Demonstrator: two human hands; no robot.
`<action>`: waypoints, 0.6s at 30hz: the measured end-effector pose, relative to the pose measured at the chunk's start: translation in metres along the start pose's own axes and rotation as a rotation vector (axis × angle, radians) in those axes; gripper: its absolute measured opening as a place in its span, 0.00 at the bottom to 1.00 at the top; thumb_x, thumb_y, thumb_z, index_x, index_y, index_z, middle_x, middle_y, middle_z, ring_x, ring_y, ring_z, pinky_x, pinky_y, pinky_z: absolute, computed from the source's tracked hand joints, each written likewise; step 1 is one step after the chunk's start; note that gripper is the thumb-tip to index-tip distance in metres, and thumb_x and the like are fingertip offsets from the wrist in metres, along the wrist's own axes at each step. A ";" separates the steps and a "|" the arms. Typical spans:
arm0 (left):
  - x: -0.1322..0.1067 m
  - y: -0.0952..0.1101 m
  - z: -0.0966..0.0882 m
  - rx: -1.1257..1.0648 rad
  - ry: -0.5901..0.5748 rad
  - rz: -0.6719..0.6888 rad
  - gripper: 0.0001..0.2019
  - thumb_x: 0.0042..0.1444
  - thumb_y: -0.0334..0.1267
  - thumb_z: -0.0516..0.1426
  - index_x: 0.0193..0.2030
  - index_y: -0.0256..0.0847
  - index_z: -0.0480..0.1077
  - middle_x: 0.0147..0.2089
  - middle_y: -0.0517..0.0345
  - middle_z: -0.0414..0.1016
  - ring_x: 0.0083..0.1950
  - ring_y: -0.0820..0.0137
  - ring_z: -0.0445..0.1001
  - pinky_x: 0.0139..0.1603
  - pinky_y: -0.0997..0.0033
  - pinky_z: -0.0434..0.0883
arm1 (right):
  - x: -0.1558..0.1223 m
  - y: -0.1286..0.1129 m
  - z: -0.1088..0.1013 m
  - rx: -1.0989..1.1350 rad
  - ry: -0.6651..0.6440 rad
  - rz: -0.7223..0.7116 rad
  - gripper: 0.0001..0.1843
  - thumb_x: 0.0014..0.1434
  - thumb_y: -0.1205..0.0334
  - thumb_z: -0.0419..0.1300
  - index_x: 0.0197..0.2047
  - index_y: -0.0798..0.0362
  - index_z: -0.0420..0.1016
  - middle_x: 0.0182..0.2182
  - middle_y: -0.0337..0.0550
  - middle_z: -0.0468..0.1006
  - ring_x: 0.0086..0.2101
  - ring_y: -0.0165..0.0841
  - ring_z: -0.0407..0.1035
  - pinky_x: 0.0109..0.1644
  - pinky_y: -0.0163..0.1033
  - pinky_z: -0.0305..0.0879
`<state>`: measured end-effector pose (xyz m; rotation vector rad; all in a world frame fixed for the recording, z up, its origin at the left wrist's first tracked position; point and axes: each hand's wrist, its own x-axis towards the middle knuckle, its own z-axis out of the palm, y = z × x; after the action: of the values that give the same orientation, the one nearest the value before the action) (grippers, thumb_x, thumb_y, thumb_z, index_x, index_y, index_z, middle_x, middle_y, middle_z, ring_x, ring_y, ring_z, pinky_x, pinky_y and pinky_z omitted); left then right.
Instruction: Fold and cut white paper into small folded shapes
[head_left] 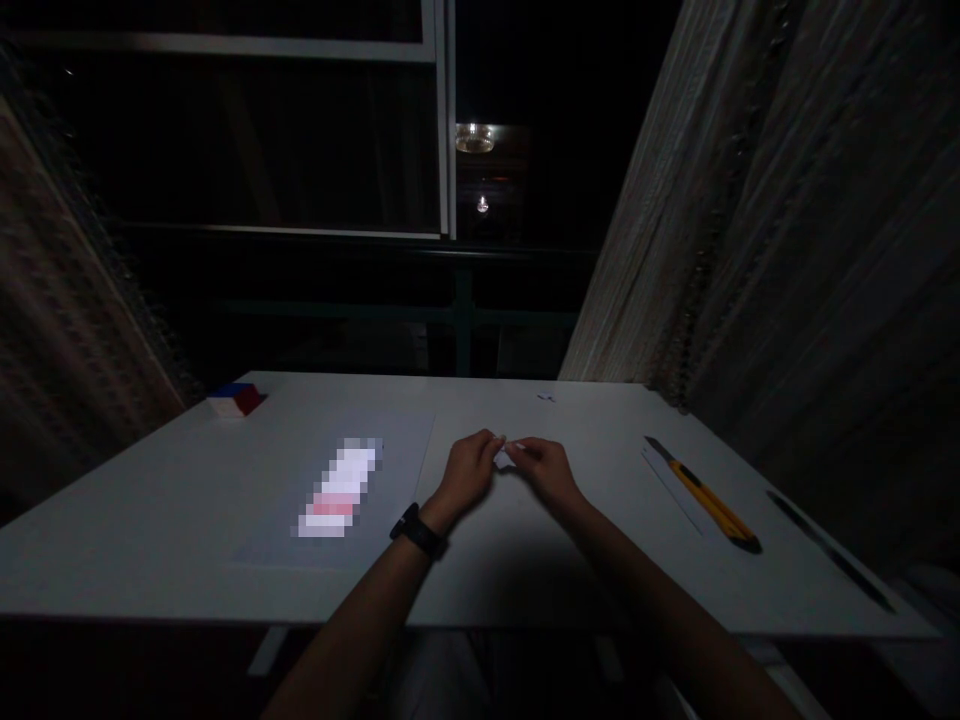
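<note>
Over the middle of the white table, my left hand (469,470) and my right hand (553,472) meet at the fingertips. Between them is a small folded piece of white paper (505,459), pinched by both hands. Fingers cover part of it, so its full shape is hidden. A black watch (420,530) circles my left wrist. Left of my hands, a large pale sheet (409,465) lies flat with a bright, pixelated rectangle (337,490) on it.
To the right lie a yellow utility knife (709,497), a narrow white strip (673,488) and a long thin dark object (831,550). Small scraps (546,398) rest near the far edge. A blue, red and white block (236,399) sits far left. Curtains (637,200) flank the dark window.
</note>
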<state>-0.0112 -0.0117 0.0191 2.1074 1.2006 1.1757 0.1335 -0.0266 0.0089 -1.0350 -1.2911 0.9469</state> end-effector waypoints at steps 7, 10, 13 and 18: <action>-0.002 0.004 0.000 0.089 -0.031 0.023 0.15 0.60 0.42 0.45 0.27 0.40 0.64 0.25 0.58 0.68 0.28 0.70 0.65 0.31 0.71 0.57 | 0.000 0.002 -0.003 -0.251 0.039 -0.102 0.15 0.46 0.50 0.63 0.20 0.54 0.72 0.16 0.35 0.67 0.20 0.27 0.59 0.23 0.34 0.58; -0.002 0.004 0.001 0.058 -0.028 0.017 0.15 0.59 0.43 0.46 0.26 0.39 0.65 0.24 0.58 0.67 0.27 0.71 0.64 0.30 0.72 0.57 | 0.001 0.008 -0.002 -0.221 0.048 -0.080 0.17 0.44 0.49 0.63 0.19 0.54 0.69 0.14 0.34 0.65 0.19 0.26 0.57 0.21 0.34 0.56; -0.001 0.001 0.000 -0.003 -0.029 0.003 0.17 0.59 0.45 0.47 0.25 0.39 0.66 0.23 0.59 0.67 0.27 0.72 0.64 0.29 0.72 0.57 | 0.002 0.008 -0.002 -0.200 0.049 -0.082 0.16 0.45 0.49 0.63 0.19 0.53 0.69 0.15 0.33 0.65 0.19 0.27 0.58 0.23 0.34 0.57; 0.003 -0.005 -0.004 -0.143 -0.031 -0.036 0.15 0.57 0.47 0.49 0.30 0.38 0.69 0.28 0.58 0.71 0.31 0.71 0.67 0.32 0.73 0.61 | -0.001 -0.002 0.000 -0.259 0.000 -0.091 0.15 0.47 0.50 0.61 0.22 0.54 0.71 0.17 0.35 0.68 0.21 0.28 0.61 0.26 0.35 0.58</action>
<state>-0.0157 -0.0071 0.0191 1.9835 1.1027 1.1730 0.1337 -0.0282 0.0100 -1.1630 -1.4754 0.7224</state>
